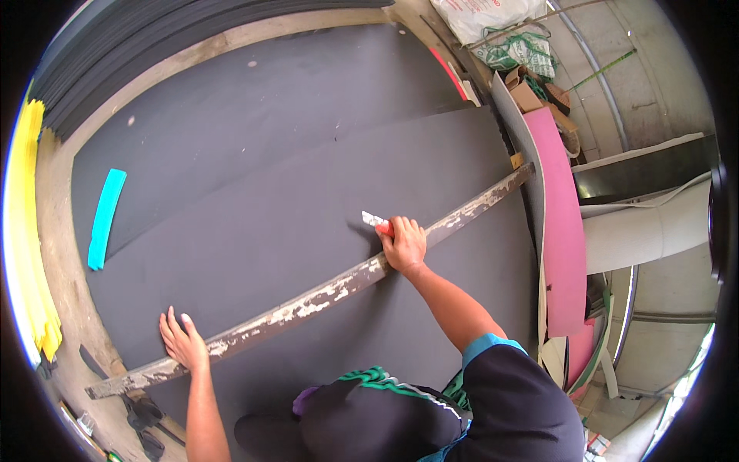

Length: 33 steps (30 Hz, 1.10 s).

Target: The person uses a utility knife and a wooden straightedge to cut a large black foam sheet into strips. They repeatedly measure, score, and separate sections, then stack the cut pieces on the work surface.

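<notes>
- Red-handled utility knife [376, 222] was clenched in the right hand [403, 245], its pale blade tip pointing up and left, touching the dark grey foam sheet [308, 231] just above the straightedge.
- Right hand sat against the upper edge of the long worn wooden straightedge [308, 306], roughly two-thirds along its length toward the far right end.
- Left hand [183, 341] lay flat, fingers spread and grasping nothing, pressing the straightedge down near its lower left end.
- Straightedge's long axis ran diagonally from lower left to upper right across the sheet; the knife lay on its far side, and the right hand was plainly the nearer hand to the blade.
- Foam sheet lay on a second, larger dark sheet [254, 115], its upper edge slanting across it.
- Turquoise foam strip [105, 218] lay well apart at the left, on the lower sheet.
- Yellow sheets [27, 231] were stacked at the left rim; a pink sheet [560, 223] curved alongside the right edge.
- Bags and cardboard boxes [523, 46] stood beyond the far right corner.
</notes>
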Motion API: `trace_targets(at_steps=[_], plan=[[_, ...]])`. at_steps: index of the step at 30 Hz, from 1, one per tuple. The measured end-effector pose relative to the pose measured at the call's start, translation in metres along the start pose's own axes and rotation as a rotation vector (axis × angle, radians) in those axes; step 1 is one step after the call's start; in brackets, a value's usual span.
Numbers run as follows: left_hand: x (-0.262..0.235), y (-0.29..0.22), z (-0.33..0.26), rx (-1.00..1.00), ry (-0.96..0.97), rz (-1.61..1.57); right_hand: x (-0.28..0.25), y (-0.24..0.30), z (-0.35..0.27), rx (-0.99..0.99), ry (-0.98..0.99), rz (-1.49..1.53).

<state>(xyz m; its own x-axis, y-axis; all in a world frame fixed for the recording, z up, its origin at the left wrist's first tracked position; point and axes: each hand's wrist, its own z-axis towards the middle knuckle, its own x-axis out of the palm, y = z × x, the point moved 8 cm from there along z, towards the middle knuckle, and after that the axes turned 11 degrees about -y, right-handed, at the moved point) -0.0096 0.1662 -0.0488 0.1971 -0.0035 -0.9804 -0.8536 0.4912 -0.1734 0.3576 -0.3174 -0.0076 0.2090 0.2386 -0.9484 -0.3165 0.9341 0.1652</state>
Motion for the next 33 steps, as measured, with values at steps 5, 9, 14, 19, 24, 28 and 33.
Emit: trace_targets(at_steps=[5,9,14,19,24,28,33], plan=[[-0.008,-0.018,-0.003,0.038,-0.022,0.084,0.006,-0.007,-0.001,0.019,0.135,-0.051],[-0.01,-0.017,-0.002,0.098,0.006,0.08,0.011,-0.006,-0.001,0.021,0.234,-0.084],[-0.01,-0.011,-0.006,0.26,0.11,0.047,0.013,0.0,0.002,0.054,0.285,-0.068],[-0.008,-0.025,-0.006,0.268,0.145,0.101,0.018,0.002,0.009,-0.002,0.317,-0.105],[-0.01,-0.031,-0.008,0.291,0.233,0.131,0.016,-0.001,0.007,0.001,0.33,-0.123],[-0.007,-0.034,-0.009,0.282,0.208,0.168,0.017,-0.001,0.008,-0.026,0.296,-0.14],[-0.006,-0.034,-0.009,0.238,0.247,0.218,0.015,-0.002,0.005,-0.016,0.225,-0.118]])
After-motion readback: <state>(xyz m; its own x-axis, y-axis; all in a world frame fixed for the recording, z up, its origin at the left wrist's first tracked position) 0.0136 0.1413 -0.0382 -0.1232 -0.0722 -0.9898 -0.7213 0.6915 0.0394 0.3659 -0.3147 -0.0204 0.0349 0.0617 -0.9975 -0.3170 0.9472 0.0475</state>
